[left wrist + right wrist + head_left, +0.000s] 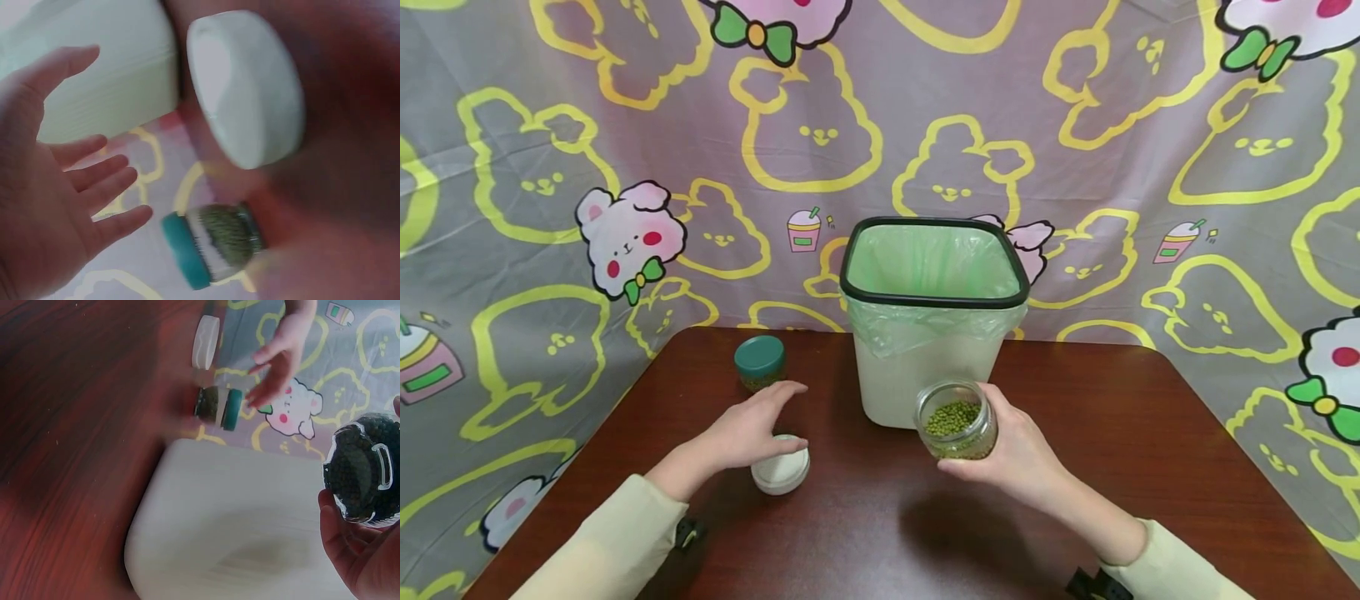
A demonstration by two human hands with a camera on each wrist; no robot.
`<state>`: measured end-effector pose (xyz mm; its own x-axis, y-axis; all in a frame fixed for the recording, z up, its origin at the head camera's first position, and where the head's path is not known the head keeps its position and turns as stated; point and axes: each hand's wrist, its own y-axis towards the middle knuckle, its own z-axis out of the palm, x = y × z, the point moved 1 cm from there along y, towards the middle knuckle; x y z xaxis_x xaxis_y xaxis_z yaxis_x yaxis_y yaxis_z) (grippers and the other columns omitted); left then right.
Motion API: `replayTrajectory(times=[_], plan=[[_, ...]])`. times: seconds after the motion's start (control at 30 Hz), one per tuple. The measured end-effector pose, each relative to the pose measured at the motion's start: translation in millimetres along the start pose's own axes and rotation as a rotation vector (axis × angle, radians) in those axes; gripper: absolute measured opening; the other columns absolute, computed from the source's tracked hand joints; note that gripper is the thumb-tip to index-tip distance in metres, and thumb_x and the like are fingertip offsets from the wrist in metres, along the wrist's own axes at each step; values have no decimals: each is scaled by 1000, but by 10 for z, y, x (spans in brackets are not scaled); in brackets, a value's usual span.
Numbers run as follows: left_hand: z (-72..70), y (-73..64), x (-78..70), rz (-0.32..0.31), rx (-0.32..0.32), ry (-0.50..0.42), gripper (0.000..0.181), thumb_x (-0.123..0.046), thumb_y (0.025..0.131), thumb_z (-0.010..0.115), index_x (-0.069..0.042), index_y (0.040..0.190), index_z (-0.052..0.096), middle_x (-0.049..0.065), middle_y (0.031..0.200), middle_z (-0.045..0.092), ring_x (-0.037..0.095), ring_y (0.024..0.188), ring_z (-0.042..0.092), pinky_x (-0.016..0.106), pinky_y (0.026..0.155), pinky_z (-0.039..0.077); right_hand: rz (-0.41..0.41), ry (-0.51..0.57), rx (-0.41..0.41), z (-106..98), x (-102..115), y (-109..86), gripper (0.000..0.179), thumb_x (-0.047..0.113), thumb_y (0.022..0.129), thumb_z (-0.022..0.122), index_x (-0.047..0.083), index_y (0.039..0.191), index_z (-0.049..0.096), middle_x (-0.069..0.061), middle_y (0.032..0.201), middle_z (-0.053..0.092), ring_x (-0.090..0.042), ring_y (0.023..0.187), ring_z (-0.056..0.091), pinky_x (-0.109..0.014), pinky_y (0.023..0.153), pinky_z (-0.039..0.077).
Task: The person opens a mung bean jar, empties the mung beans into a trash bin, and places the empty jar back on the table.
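Steadiness would serve best in holding the open glass jar [973, 443]: its mouth was better kept uppermost, so that the small green beans [951, 417] (mung beans, most likely) did not slide over the rim, and the grip firm without a jerk of the wrist. The jar was in the air above the table [842, 550], in front of the lined bin [925, 362]. The right hand [1026, 454] gripped it round the side, thumb near and fingers beyond, opened only as wide as the glass. The left hand [748, 435] held nothing; thumb and fingers stood wide apart, over the white lid [781, 475], which lay on the table, apparently untouched. A teal-lidded jar [760, 358] stood upright just past that hand.
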<state>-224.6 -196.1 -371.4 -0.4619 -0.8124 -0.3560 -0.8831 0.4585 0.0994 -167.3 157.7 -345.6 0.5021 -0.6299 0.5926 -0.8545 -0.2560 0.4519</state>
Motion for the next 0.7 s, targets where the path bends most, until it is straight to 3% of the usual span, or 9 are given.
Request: replayTrajectory(times=[0.23, 0.7], plan=[[-261, 160, -195, 78, -194, 18, 76, -40, 83, 76, -7, 142, 42, 14, 145, 42, 32, 130, 42, 53, 91, 46, -3, -3, -20, -53, -39, -1, 80, 35, 59, 93, 13, 125, 52, 4, 102, 66, -16, 91, 63, -41, 76, 50], [-593, 458, -565, 399, -625, 6, 63, -24, 88, 71, 0, 139, 42, 17, 142, 43, 30, 131, 41, 48, 103, 36, 29, 0, -56, -223, -141, -14, 83, 30, 62, 93, 10, 130, 50, -1, 108, 66, -18, 95, 62, -41, 78, 49]])
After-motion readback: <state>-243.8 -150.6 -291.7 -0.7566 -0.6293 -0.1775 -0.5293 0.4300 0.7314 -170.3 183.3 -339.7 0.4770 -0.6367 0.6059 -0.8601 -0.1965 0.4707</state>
